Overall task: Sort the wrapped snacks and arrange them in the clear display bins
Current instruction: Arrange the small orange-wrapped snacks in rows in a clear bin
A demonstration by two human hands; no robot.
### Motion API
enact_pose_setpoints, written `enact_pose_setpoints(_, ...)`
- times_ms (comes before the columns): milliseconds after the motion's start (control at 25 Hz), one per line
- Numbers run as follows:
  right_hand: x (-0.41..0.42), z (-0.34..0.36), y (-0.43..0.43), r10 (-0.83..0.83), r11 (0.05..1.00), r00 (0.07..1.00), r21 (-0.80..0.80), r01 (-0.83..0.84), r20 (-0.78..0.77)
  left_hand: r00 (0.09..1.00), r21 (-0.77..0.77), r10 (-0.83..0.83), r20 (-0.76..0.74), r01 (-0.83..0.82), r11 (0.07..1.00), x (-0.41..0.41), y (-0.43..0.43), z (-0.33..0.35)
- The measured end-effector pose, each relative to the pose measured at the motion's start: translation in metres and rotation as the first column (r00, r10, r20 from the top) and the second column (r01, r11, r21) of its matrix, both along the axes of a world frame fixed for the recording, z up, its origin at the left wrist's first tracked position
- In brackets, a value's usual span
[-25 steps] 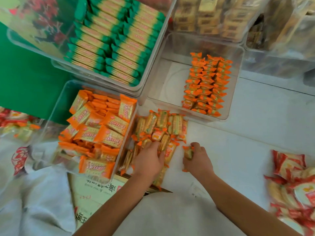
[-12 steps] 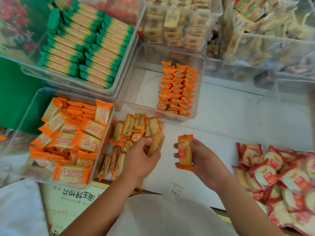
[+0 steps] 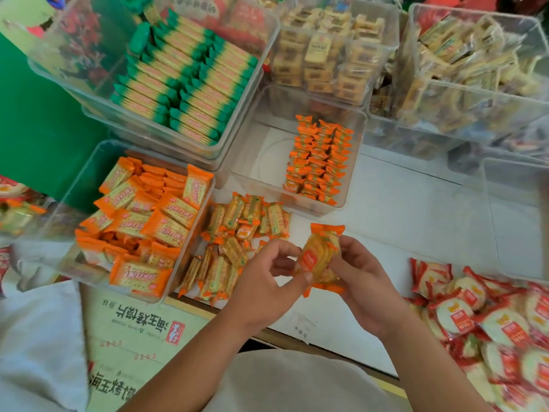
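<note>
Nearest, both hands meet over the front of the white table (image 3: 416, 209). The right hand (image 3: 368, 283) curls its fingers round an orange-wrapped snack (image 3: 319, 257), held upright. The left hand (image 3: 261, 281), fingers bent, pinches the wrapper's lower left side. At 3 o'clock from the hands lie red-wrapped packs (image 3: 490, 322). At 10 o'clock a loose pile of snacks (image 3: 237, 233) lies on the table, with a clear bin (image 3: 86, 176) of larger orange packs (image 3: 142, 221) beside it at 9. Farther off at 12 o'clock, a clear display bin (image 3: 267, 162) holds rows of small orange snacks (image 3: 318, 162) along its right side. At 11 o'clock, green-wrapped bars (image 3: 184, 75) lie in rows.
</note>
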State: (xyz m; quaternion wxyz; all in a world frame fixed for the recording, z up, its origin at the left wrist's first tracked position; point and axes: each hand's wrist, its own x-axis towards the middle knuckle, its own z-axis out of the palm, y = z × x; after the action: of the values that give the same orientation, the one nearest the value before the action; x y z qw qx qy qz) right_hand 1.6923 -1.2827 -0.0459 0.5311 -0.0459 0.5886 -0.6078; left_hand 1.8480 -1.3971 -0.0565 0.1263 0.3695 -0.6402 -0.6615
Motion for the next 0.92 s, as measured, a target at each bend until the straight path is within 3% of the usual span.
enact_pose_setpoints(160, 0.001, -0.003, -0.002, 0.008, 1.000, 0.999, 0.001, -0.008, -0.036, 0.989, 0.010, 0.145, 0.028, -0.145, 0.989, 0.006, 0.000, 0.000)
enact_pose_setpoints(280, -0.001, -0.007, -0.001, -0.080, 0.994, 0.993, 0.067, 0.086, -0.089, 0.984, 0.056, 0.171, 0.050, -0.173, 0.983, 0.016, -0.003, -0.002)
enact_pose_setpoints(400, -0.008, -0.010, -0.001, -0.059, 0.984, 0.970, 0.148, 0.096, -0.234, 0.993, -0.116, 0.012, 0.120, 0.002, 0.993, 0.031, -0.011, 0.000)
enact_pose_setpoints(520, -0.008, -0.007, -0.008, 0.133, 0.983, 0.927, 0.163, -0.080, -0.351, 0.983, -0.080, -0.109, 0.146, 0.121, 0.989, 0.029, -0.014, 0.010)
enact_pose_setpoints(640, 0.007, -0.003, -0.017, 0.260, 0.965, 0.914, 0.107, -0.239, -0.312, 0.997, 0.003, 0.001, 0.076, -0.001, 1.000, 0.018, -0.014, 0.015)
enact_pose_setpoints(920, 0.030, -0.006, -0.010, 0.227, 0.968, 0.952, 0.155, -0.197, -0.207, 0.958, 0.153, 0.281, 0.053, -0.285, 0.946, 0.024, 0.000, -0.006)
